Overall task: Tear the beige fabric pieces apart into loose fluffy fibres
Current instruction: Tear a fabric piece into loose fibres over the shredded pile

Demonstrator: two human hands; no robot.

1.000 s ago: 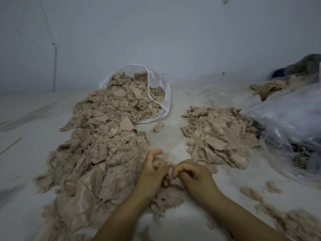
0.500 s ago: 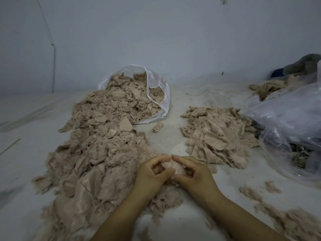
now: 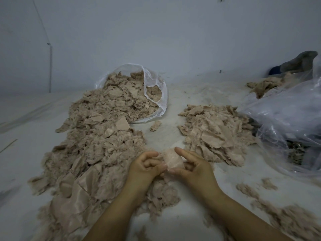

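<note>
My left hand (image 3: 145, 166) and right hand (image 3: 192, 166) pinched a small beige fabric piece (image 3: 173, 160) stretched left to right between them; its near edge was hidden behind my fingers.

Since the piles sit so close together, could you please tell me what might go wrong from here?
1. The fabric piece is pinched between the left hand and right hand right above the fluffy pile, so a dropped half could get lost in it.
2. The pile of untorn pieces lies just beside them, so torn fibres could drift into it.
</note>
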